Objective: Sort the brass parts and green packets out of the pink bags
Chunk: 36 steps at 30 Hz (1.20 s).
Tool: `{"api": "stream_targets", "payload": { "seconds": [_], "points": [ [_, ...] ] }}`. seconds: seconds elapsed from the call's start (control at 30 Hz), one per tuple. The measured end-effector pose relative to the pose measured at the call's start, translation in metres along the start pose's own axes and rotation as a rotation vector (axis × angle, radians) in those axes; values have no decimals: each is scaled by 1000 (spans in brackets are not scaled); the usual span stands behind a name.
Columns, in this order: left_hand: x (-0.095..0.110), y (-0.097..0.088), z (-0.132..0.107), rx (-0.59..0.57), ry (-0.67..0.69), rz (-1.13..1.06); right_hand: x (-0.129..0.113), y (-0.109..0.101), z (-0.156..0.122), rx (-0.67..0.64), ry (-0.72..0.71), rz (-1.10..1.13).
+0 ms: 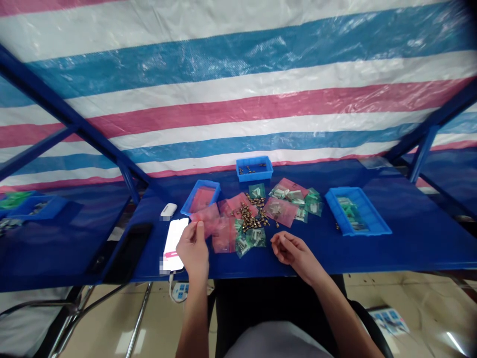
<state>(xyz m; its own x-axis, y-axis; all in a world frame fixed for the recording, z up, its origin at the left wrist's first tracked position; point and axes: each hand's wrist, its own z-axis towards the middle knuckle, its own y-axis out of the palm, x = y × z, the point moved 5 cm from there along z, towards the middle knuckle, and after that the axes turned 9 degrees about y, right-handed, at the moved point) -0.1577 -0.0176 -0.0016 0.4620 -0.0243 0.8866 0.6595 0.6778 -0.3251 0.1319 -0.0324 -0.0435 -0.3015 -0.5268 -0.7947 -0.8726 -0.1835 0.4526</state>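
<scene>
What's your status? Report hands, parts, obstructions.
Left hand pinching pink bag. Right hand curled, contents unclear. Parts heaped amid bags. Phone close beside left hand.

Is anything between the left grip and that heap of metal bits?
Yes: besides the held bag, another pink bag lies between the left grip and the heap, apparently low enough to reach over.

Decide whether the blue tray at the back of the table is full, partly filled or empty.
Partly filled: a few small metal pieces lie inside the blue tray, leaving much of its floor bare.
</scene>
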Motion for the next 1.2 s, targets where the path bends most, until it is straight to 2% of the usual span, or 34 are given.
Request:
{"api": "stream_targets", "payload": {
  "seconds": [0.07,0.1,0.17,0.23,0.3,0.43,0.5,0.57,0.63,0.7,0.77,0.83,0.9,0.97,1.07,1.13,1.2],
  "points": [
    [2,1,-2,63,-116,-207,0,0,0,3,-5,-9],
    [4,4,-5,53,-183,-311,0,0,0,14,-16,-14],
    [12,14,-14,-38,-293,-482,-1,0,-1,60,-68,-28],
    [24,25,-28,-166,-309,-573,-4,0,-3,113,-145,-58],
    [37,32,-42,-292,-205,-582,-5,3,-5,117,-210,-100],
    [60,42,-69,-580,193,-428,-3,17,-12,-28,-207,-126],
    [65,44,-79,-650,333,-328,-1,23,-16,-70,-180,-134],
    [67,46,-85,-679,404,-272,1,25,-17,-55,-156,-163],
    [65,47,-88,-692,404,-262,1,24,-17,15,-148,-192],
    [60,47,-87,-680,306,-297,-1,19,-17,131,-167,-224],
    [54,45,-85,-657,162,-357,-7,12,-18,261,-244,-286],
    [51,41,-84,-648,83,-404,-18,8,-24,355,-390,-432],
    [56,36,-83,-660,146,-353,-28,11,-32,385,-577,-636],
    [64,32,-83,-704,319,-203,-34,18,-39,362,-735,-819],
    [73,30,-88,-801,549,-29,-34,30,-44,288,-860,-960],
    [73,30,-88,-810,547,-48,-32,35,-43,265,-865,-977],
    [68,30,-85,-772,409,-126,-30,36,-40,290,-801,-948]
  ]
}}
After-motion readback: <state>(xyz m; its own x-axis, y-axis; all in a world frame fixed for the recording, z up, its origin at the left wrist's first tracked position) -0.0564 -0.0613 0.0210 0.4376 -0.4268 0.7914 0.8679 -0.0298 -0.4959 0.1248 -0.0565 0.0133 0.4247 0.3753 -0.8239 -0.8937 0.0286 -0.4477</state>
